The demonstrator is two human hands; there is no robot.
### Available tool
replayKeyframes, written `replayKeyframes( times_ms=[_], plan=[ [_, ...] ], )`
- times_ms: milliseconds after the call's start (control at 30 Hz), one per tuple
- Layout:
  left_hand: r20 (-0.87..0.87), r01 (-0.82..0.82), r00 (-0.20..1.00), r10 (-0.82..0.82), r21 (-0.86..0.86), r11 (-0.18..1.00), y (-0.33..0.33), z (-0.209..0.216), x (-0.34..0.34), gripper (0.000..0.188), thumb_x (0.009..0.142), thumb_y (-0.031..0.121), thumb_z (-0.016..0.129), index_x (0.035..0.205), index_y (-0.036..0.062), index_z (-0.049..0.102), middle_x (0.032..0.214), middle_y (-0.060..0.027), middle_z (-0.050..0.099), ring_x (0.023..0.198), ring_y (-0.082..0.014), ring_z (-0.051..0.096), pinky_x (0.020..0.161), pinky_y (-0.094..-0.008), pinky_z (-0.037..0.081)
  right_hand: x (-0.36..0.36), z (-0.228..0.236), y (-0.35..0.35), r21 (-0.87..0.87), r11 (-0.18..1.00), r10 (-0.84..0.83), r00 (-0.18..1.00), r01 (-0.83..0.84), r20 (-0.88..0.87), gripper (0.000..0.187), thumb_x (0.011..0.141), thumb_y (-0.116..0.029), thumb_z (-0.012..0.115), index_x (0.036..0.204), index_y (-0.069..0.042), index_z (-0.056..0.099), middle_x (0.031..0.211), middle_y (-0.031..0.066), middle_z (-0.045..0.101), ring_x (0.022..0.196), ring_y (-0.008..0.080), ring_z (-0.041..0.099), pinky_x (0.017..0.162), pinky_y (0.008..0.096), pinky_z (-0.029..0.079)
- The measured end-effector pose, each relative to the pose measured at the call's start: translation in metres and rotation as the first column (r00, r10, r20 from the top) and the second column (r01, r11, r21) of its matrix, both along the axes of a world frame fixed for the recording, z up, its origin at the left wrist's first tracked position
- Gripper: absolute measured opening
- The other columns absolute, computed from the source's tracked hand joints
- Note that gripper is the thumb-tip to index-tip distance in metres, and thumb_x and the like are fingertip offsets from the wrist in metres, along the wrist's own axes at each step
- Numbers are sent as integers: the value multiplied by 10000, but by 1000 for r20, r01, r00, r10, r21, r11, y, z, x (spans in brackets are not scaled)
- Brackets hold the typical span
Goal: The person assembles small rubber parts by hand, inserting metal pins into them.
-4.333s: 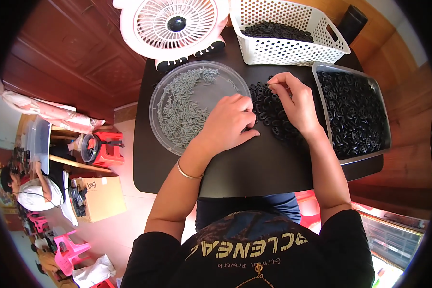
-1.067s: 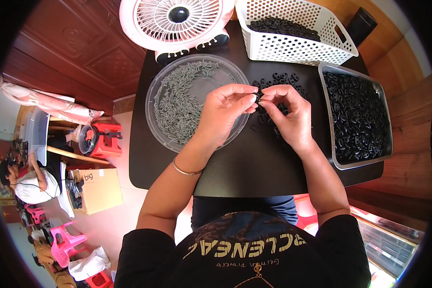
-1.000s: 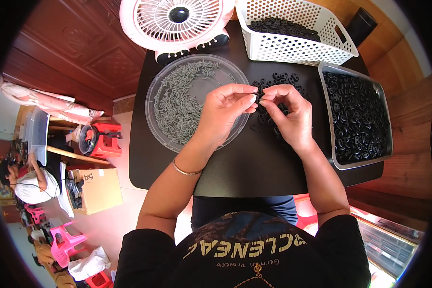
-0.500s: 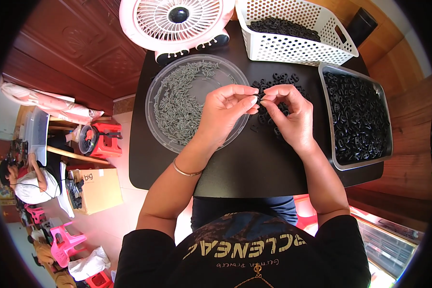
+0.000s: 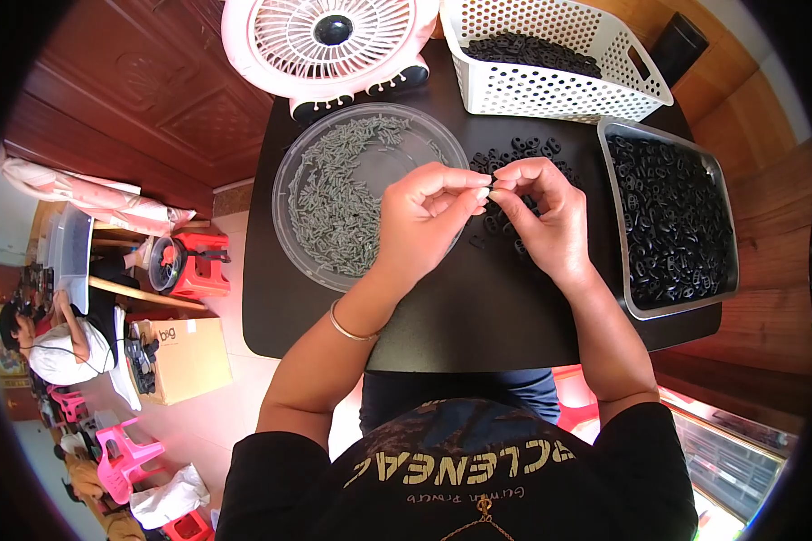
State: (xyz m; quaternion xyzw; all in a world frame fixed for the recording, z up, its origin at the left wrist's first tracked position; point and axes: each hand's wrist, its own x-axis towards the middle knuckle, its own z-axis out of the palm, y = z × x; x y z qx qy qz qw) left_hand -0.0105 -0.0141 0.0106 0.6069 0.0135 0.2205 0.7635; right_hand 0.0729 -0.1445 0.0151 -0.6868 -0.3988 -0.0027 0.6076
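Note:
Over the dark table, my left hand and my right hand meet fingertip to fingertip, each closed in a pinch. Between the fingertips a small black piece just shows; most of it is hidden. Behind and under my right hand lies a loose pile of small black oval pieces with holes. Left of my left hand, partly covered by it, stands a round clear tub holding many short grey-green rods, perhaps screws.
A metal tray full of glossy black pieces stands at the right. At the back are a white perforated basket with more black pieces and a pink-and-white fan. A seated person works at the far left, beside a cardboard box.
My left hand has turned slightly and its fingertips have closed further over the small black piece, touching the right fingertips. My right hand has barely moved.

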Motion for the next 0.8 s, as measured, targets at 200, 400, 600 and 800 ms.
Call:
replayKeyframes(
  times_ms=[200,400,600,800],
  plan=[
    [29,-21,999,20,61,998,-1,3,-1,122,803,-27,559,918,-45,596,834,-92,607,738,-133,604,668,-242,522,-2,2,0,30,999,34,997,-32,-63,174,730,46,630,884,-5,567,759,53,619,689,110,611,648,232,493],
    [-58,20,998,-29,-147,989,4,1,1,120,807,18,579,911,-39,597,808,-100,616,716,-140,606,658,-242,518,0,0,1,55,998,-4,1000,2,23,195,720,36,643,900,-6,583,789,62,621,703,125,616,649,233,494],
    [-60,11,998,-23,-193,981,4,2,1,116,798,9,585,902,-41,571,799,-101,611,689,-138,603,660,-238,512,3,-4,0,15,1000,13,1000,-14,28,162,721,38,640,870,-2,591,793,71,619,694,124,609,639,233,493],
    [-67,40,996,-55,-213,976,1,3,1,85,796,-14,575,876,-38,556,794,-97,605,694,-135,602,655,-237,511,-3,4,0,-55,997,-39,986,49,162,110,731,41,628,821,0,580,762,77,597,665,134,596,600,240,480]
  ],
)
